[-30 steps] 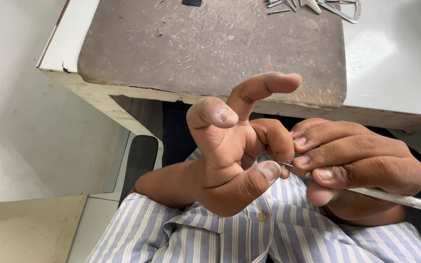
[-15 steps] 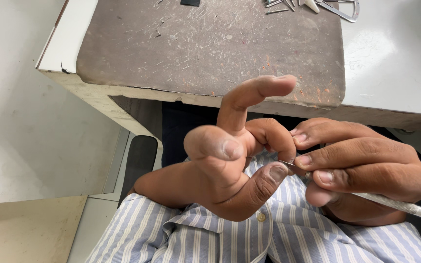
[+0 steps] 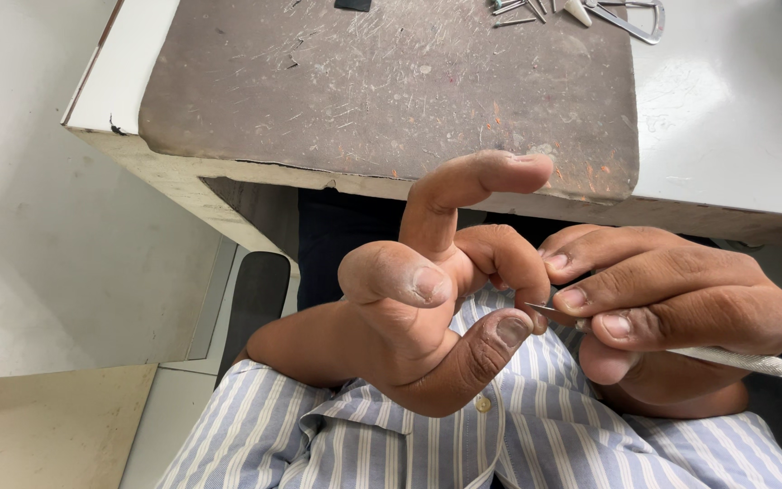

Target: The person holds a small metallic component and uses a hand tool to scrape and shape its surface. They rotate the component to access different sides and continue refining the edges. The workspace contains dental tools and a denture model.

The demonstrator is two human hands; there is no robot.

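Note:
My left hand (image 3: 409,317) is raised in front of my chest, one finger stretched toward the table and another curled forward. Its thumb tip and a bent finger meet at the tip of a thin metal blade (image 3: 554,314). Whether anything small is pinched there I cannot tell. My right hand (image 3: 681,308) is closed around the blade's slim silver handle (image 3: 753,362), which runs off to the right. The two hands touch at the fingertips.
A scratched brown mat (image 3: 391,81) covers the white table (image 3: 735,109) just beyond my hands. Several small metal tools (image 3: 626,14) lie at its far edge. A black chair part (image 3: 255,290) shows below the table corner. My striped shirt (image 3: 391,444) fills the bottom.
My left hand has turned slightly, its curled finger dropping lower and leftward. The right hand and blade stayed at the left thumb tip.

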